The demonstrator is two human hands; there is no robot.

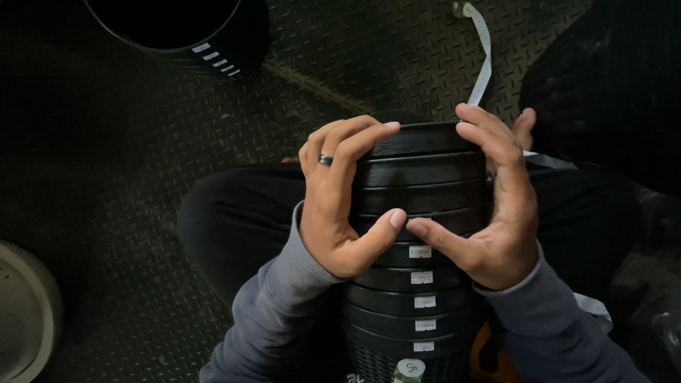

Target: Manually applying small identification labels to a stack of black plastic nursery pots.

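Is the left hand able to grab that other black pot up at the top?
Probably not right now. The left hand is wrapped around the stack of black pots on the lap, and the other black pot stands apart across bare floor, so it would have to let go first.

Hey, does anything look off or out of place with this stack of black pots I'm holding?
Nothing stands out. The stack of black pots sits nested evenly between the left hand and right hand. Only a loose white label strip trails on the metal floor behind.
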